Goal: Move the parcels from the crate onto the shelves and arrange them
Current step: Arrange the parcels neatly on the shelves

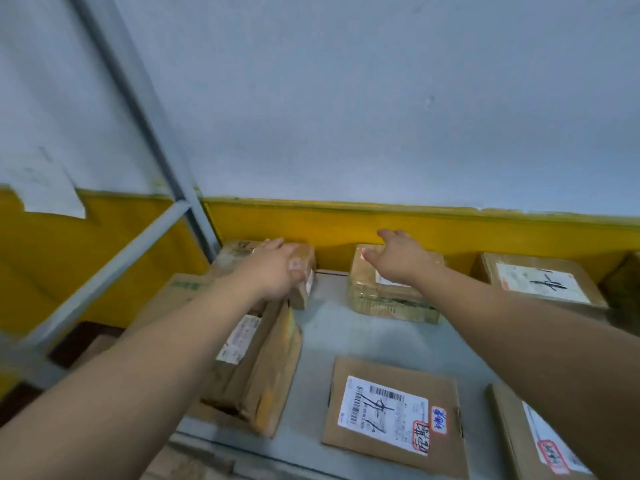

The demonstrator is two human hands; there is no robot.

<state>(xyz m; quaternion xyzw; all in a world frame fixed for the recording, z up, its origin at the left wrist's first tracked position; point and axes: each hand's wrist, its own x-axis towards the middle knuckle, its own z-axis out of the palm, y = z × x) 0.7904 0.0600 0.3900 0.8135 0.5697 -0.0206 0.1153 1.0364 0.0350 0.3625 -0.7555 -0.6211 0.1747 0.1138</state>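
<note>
- Broadly, a pale grey wall (346, 98) with a yellow band (346, 223) along its foot fills the far side. A grey metal post (145, 116) slants up at the left.
- The grey shelf (322, 327) below it holds brown cardboard parcels.
- At the near left, a big tilted box (256, 362) leans with a white printed label on top. The print is too blurred to read.
- Near the centre lies a flat parcel (394, 410). Its white label has barcodes and black pen strokes, and two red-edged stickers carry handwritten characters in blue and black.
- At the far right sits a labelled box (543, 282) with a black scrawl on white.
- In the far centre, against the yellow band, is a taped parcel (391, 303). The right hand (398, 261) is spread over its top, fingers straight; I cannot tell whether it touches.
- At the far left, a small box (304, 258) rests on the stack. The left hand (277, 268) grips it, thumb and fingers curled round its top.
</note>
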